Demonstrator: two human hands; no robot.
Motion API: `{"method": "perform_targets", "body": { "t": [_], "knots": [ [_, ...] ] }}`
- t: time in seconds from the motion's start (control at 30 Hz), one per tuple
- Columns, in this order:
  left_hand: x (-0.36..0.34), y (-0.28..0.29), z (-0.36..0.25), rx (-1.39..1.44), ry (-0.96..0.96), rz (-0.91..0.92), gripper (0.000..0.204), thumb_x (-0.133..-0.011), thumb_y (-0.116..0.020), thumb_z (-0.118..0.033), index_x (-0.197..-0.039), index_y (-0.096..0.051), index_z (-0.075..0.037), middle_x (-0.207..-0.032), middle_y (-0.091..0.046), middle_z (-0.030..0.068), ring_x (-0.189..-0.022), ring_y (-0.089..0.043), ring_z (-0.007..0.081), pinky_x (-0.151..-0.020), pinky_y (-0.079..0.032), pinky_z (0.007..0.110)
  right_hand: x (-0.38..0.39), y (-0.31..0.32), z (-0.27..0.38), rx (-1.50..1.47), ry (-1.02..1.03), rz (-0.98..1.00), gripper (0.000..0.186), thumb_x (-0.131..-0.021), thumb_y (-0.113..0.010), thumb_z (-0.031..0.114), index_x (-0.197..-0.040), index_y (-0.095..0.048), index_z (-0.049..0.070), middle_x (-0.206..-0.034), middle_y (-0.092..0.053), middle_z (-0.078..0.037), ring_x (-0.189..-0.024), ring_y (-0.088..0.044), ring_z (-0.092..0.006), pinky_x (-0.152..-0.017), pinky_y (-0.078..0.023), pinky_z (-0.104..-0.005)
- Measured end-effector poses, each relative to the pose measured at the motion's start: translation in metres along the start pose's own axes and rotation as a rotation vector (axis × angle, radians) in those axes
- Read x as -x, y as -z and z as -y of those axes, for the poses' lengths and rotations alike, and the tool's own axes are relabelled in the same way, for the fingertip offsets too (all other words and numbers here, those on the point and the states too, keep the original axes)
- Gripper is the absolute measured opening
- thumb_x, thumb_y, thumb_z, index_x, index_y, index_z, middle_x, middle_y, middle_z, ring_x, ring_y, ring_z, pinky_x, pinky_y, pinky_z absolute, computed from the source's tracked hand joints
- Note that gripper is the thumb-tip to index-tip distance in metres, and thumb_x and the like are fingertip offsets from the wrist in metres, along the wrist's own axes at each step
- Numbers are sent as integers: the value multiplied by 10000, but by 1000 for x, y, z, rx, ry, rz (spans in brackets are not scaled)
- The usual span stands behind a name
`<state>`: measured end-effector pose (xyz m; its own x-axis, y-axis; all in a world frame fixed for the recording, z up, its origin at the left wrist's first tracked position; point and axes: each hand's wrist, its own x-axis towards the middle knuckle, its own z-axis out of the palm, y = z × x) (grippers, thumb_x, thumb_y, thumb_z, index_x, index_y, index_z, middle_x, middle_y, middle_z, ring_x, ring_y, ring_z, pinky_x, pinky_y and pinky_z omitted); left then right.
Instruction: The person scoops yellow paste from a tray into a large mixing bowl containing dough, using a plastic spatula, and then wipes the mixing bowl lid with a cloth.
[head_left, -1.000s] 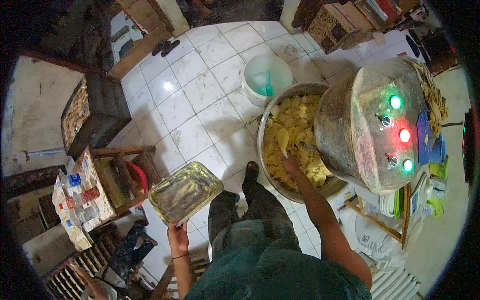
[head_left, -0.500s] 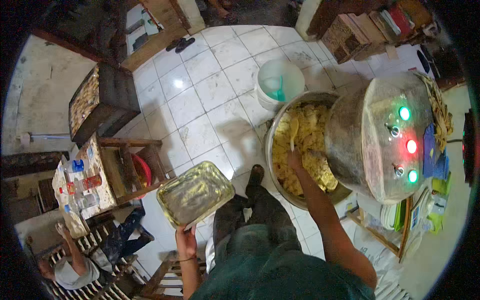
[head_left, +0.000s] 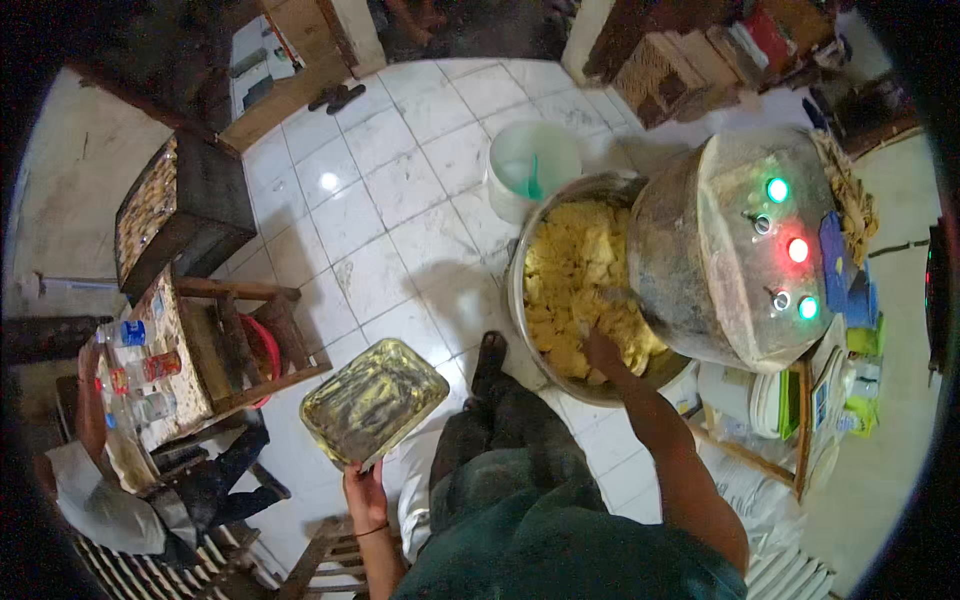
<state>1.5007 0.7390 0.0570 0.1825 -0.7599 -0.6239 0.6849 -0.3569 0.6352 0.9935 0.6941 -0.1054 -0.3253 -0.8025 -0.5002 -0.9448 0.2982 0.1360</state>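
A rectangular metal baking tray [head_left: 375, 402], its inside smeared with a yellowish film, is gripped at its near edge by my left hand [head_left: 366, 495]. It is held level above the floor. My right hand [head_left: 601, 352] is down in the yellow, crumbly dough [head_left: 575, 265] inside a big round metal mixing bowl [head_left: 517, 300]. The fingers of that hand look closed but are partly lost in the dough. The pale spatula seen earlier does not show clearly now. Over the bowl's right part leans the worn mixer head [head_left: 700, 250], with lit green and red lamps.
A white bucket [head_left: 503, 185] with a green scoop stands beyond the bowl. At left are a wooden table [head_left: 195, 375] with bottles, a dark box-like stand [head_left: 200, 220] and a seated person [head_left: 100, 500]. Cardboard boxes [head_left: 655, 75] lie far right.
My right hand has moved nearer and deeper into the dough, and the spatula has gone from clear view. The view has shifted slightly. At left, the seated person's arm now reaches toward the bottles.
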Motion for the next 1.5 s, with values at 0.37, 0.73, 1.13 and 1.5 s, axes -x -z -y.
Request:
{"method": "perform_targets", "body": {
  "t": [0.37, 0.73, 1.13, 1.5],
  "knots": [
    [39, 0, 8, 139, -72, -89, 115, -752, -563, -82, -784, -496, 6, -830, -528, 79, -824, -527, 203, -866, -449, 354, 63, 87, -12, -1641, -139, 576, 291, -876, -419, 363, -801, -452, 84, -455, -257, 26, -365, -204, -97, -360, -234, -268],
    [83, 118, 53, 141, -67, -185, 109, -803, -534, -112, -762, -502, -17, -864, -531, 57, -882, -500, 207, -946, -361, 425, 111, 240, -11, -1087, 383, -326, 313, -883, -409, 319, -802, -448, 20, -557, -408, -33, -495, -384, -119, -456, -324, -308],
    [182, 61, 85, 67, -161, -420, 280, -805, -538, -211, -975, -467, -1, -1200, -360, 131, -1092, -365, 254, -1023, -256, 427, -31, 80, 67, -910, -79, 184, 464, -903, -309, 348, -1041, -475, -63, -716, -531, -169, -606, -525, -238, -586, -412, -403],
    [220, 8, 139, 243, -50, -405, 370, -804, -532, -179, -1117, -433, -8, -1114, -485, 139, -1052, -459, 279, -939, -389, 355, 19, 120, 45, -1296, 236, -390, 335, -908, -342, 269, -1027, -421, -34, -694, -484, -135, -562, -450, -206, -547, -375, -363]
  ]
}}
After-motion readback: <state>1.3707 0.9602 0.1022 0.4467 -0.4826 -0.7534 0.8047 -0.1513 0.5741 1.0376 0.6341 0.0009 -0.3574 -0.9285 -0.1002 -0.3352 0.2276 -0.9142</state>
